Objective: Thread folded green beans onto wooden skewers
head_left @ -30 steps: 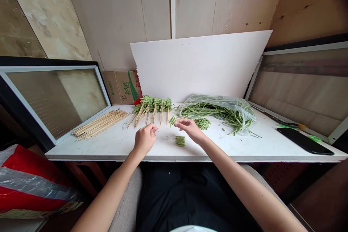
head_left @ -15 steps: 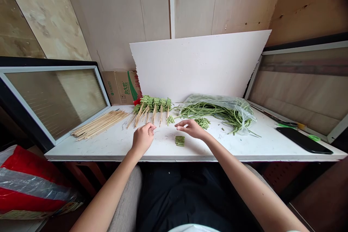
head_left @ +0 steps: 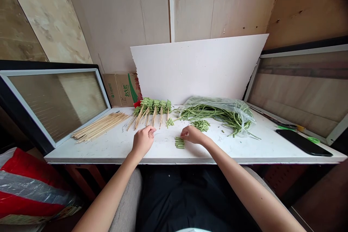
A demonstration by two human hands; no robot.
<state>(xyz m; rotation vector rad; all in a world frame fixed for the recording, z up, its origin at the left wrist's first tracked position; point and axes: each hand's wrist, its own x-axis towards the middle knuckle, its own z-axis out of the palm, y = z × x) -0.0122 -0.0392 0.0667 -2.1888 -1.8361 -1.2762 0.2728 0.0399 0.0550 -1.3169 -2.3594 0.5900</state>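
My left hand point(head_left: 143, 140) is closed above the table, left of a neat row of cut green bean pieces point(head_left: 179, 143). Whatever its fingers may hold is too small to make out. Over the far end of that row is my right hand point(head_left: 192, 134), its fingers curled together at the pieces; the fingertips are partly hidden. Behind the left hand lie bamboo skewers threaded with cut beans point(head_left: 156, 107), handles towards me. A few loose bean pieces point(head_left: 170, 122) sit beside them. Beyond the right hand is a heap of cut bean pieces point(head_left: 200, 125).
Bare bamboo skewers point(head_left: 100, 127) lie at the left of the white table point(head_left: 114, 148). Long green beans point(head_left: 212, 112) spill from a clear plastic bag point(head_left: 241, 107). A black phone point(head_left: 303, 142) and scissors point(head_left: 286, 125) lie at the right. A cardboard box point(head_left: 119, 88) stands behind.
My right hand has come down and towards me onto the far end of the bean row, its fingers curling in. My left hand has stayed almost in place.
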